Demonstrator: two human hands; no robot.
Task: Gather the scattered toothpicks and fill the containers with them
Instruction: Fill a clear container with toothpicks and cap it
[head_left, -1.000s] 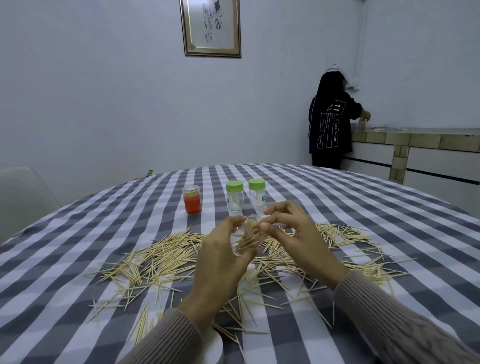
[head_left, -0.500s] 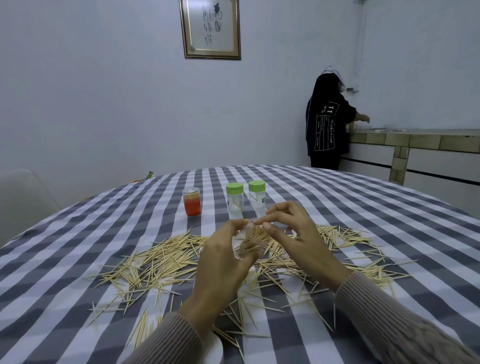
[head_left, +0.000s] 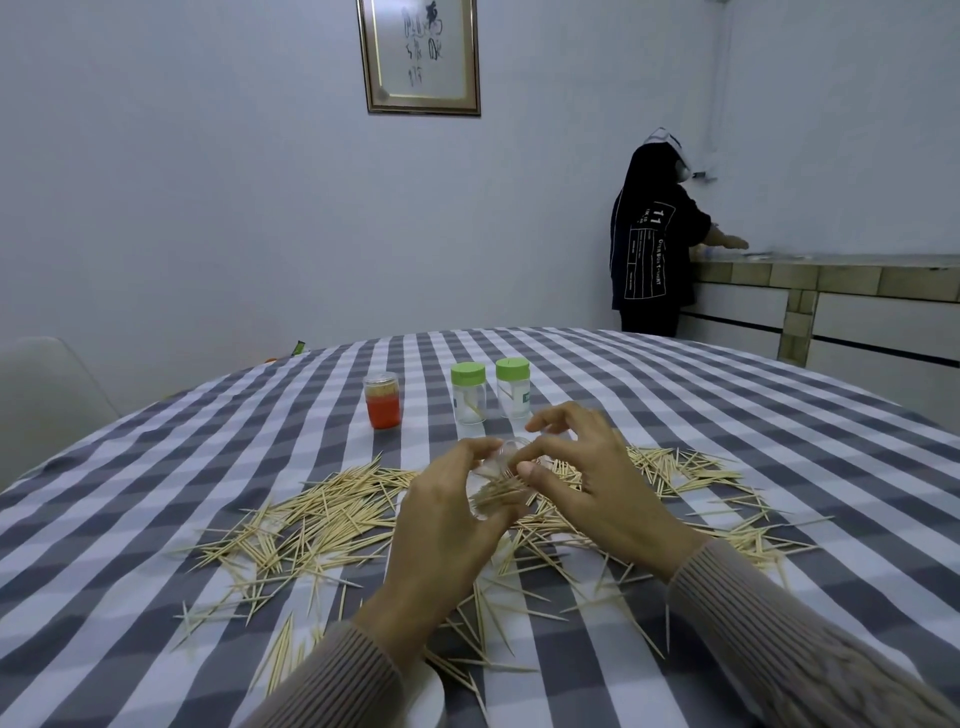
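Most of the job is still ahead, I'd say: hundreds of thin, pointed wooden toothpicks lie fanned across the near half of the table, on a soft grey-and-white checked cloth, thickest toward the left and trailing out toward the right edge. Further back, nearer the middle of the table, stands a small round jar with an orange lower half that looks packed full, so that one's probably done. Just to its right, two clear bottles with green caps look nearly empty; I can only make out a stick or two in the left one. The left hand is wrapped around a little clear plastic tube, tilted, holding a bundle of toothpicks. The right hand has thumb and fingertips pinched at the tube's mouth, apparently feeding sticks in, though I can't tell exactly what it's gripping. So roughly one container filled, one in progress.
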